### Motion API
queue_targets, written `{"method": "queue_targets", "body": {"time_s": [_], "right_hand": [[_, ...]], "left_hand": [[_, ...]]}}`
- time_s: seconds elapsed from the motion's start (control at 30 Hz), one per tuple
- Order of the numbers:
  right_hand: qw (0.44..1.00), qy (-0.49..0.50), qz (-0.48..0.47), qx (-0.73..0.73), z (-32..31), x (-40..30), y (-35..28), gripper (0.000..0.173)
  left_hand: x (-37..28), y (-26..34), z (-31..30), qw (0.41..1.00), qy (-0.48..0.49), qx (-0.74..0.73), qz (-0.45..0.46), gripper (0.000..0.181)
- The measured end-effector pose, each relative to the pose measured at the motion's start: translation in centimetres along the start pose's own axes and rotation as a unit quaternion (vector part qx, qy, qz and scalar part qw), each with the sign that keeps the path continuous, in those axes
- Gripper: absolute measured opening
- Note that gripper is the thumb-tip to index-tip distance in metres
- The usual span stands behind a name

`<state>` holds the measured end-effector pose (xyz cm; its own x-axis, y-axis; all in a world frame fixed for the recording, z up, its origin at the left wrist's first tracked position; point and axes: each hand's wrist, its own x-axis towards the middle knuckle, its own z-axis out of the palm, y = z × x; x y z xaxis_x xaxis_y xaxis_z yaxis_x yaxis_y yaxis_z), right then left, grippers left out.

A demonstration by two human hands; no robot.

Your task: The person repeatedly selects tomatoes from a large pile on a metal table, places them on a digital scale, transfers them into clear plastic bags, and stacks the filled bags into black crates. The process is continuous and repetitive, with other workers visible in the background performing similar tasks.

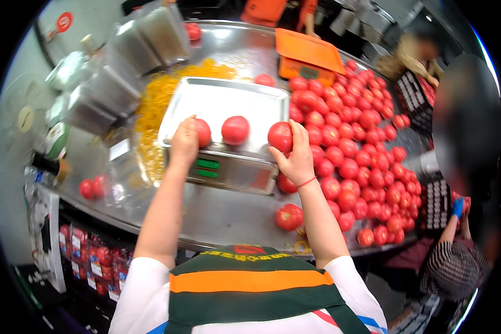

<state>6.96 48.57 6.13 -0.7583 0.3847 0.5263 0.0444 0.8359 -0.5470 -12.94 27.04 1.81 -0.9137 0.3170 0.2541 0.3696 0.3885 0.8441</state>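
Observation:
A metal-topped weighing scale (229, 98) with green displays stands in front of me. My left hand (185, 140) grips a tomato (203, 132) at the left side of its pan, the fingers covering part of the fruit. Another tomato (235, 130) rests untouched near the pan's front edge. At the pan's right side, my right hand (296, 156) is closed around a third tomato (280, 137); whether that one touches the pan I cannot tell. A large heap of tomatoes (348, 148) spreads over the steel table (229, 217) right beside my right hand.
Yellow rubber bands (158, 96) lie behind and left of the scale, near stacked clear plastic containers (104, 79). An orange scale (309, 52) stands at the back. Packed tomatoes (96, 259) fill crates below left. Other people work at the right, one with a blue glove (458, 207).

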Motion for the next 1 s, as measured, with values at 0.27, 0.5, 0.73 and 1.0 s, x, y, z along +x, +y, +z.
{"method": "queue_targets", "body": {"time_s": [0.27, 0.5, 0.73, 1.0], "right_hand": [[1.000, -0.022, 0.007, -0.015, -2.0, -4.5, -1.3, 0.041], [0.963, -0.240, 0.042, -0.112, -4.0, -14.8, -3.7, 0.047], [0.943, -0.233, 0.037, -0.234, -2.8, -15.6, -2.4, 0.040], [0.946, -0.226, 0.018, -0.231, -2.5, -14.2, -0.9, 0.026]], "left_hand": [[6.4, -1.0, -11.5, 0.949, 0.145, 0.156, 0.231, 0.032], [8.1, -1.6, -24.9, 0.978, -0.134, 0.160, 0.025, 0.017], [-7.8, -4.6, -25.2, 0.886, -0.359, 0.285, -0.067, 0.036], [-9.5, -8.3, -25.4, 0.937, -0.280, 0.140, -0.156, 0.019]]}}
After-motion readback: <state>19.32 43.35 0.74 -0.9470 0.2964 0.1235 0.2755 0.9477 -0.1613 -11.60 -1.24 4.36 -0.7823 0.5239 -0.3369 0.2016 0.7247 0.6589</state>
